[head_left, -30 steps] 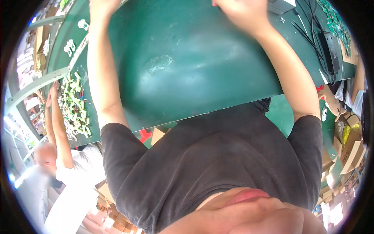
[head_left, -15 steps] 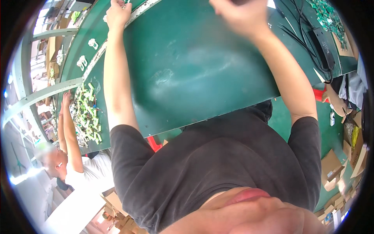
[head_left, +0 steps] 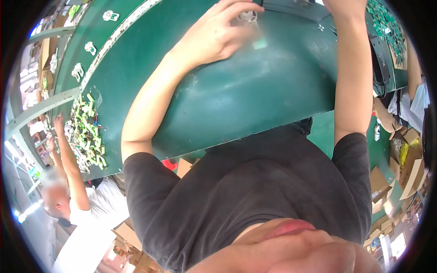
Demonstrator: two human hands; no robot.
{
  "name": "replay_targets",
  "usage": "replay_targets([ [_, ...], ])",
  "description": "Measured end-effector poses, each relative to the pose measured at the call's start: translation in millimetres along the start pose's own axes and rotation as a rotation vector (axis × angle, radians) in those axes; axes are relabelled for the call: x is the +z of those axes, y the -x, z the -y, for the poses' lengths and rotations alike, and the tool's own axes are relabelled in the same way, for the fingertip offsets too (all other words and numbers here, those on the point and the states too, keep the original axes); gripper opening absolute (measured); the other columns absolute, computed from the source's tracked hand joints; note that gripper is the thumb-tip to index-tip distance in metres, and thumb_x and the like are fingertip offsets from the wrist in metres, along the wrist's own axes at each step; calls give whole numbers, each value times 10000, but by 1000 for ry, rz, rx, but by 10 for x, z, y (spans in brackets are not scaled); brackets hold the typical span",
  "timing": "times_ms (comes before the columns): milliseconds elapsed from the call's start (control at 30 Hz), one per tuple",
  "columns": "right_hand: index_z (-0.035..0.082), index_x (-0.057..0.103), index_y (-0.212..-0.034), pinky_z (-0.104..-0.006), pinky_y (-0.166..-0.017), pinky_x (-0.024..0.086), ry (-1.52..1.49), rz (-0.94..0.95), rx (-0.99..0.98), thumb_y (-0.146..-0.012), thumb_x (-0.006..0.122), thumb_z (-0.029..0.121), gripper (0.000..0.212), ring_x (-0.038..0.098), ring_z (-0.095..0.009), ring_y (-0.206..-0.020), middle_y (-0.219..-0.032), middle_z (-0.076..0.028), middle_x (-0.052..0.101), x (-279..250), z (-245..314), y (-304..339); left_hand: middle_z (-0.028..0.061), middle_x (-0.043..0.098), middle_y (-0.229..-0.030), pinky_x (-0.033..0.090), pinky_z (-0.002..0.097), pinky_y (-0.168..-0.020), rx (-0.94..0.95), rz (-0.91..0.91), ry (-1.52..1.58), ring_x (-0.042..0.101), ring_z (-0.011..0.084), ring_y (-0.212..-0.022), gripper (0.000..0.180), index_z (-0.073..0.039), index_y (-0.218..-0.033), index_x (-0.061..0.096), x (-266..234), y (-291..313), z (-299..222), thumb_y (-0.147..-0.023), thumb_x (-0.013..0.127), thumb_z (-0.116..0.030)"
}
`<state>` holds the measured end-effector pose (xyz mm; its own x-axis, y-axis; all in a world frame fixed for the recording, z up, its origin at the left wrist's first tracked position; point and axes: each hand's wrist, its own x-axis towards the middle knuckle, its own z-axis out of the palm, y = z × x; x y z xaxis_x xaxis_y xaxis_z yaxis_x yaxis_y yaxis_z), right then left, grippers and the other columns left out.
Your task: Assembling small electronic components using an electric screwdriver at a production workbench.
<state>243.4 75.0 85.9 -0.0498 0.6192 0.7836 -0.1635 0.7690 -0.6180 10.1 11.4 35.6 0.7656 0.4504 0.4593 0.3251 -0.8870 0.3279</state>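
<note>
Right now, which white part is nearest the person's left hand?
The ringed white part at the left hand; blur hides whether it's held. Three others lie farther left, on the green strip beyond the pale rail.

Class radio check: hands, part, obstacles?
Left hand at white round plastic part, grip unclear. Right hand cropped at top. Black rectangular device beside right forearm, apparently not blocking.

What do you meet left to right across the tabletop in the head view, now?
Green cylinders → left hand, with a round white part by its fingers → right hand, cut off by the top edge → circuit boards.
</note>
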Motion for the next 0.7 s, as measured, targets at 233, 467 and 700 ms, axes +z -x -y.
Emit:
replay_targets([
  [233, -14, 369, -1427, -250, -484, 482, -216, -43, 33, -811, 552, -166, 661, 564, -124, -527, -1008, -125, 601, 393, -126, 455, 265, 518, -1425, 540, 453, -986, -140, -88, 95, 583, 408, -1218, 255, -28, -894, 708, 114, 225, 32, -754, 877, -157],
  [467, -37, 352, -1422, -231, -554, 503, -183, -44, 41, -818, 571, -147, 653, 591, -110, -624, -1011, -142, 602, 517, -226, 656, 257, 516, -1393, 543, 447, -1013, -157, -74, 200, 572, 406, -1237, 226, -8, -902, 735, 86, 159, -30, -763, 877, -116],
  [700, -33, 365, -1425, -225, -665, 508, -87, 61, -113, -824, 595, -131, 651, 587, -106, -780, -1022, -137, 596, 531, -422, 698, 263, 532, -1341, 534, 458, -1002, -141, -68, 221, 570, 411, -1212, 244, 1, -908, 735, 117, 198, 38, -764, 880, -131],
])
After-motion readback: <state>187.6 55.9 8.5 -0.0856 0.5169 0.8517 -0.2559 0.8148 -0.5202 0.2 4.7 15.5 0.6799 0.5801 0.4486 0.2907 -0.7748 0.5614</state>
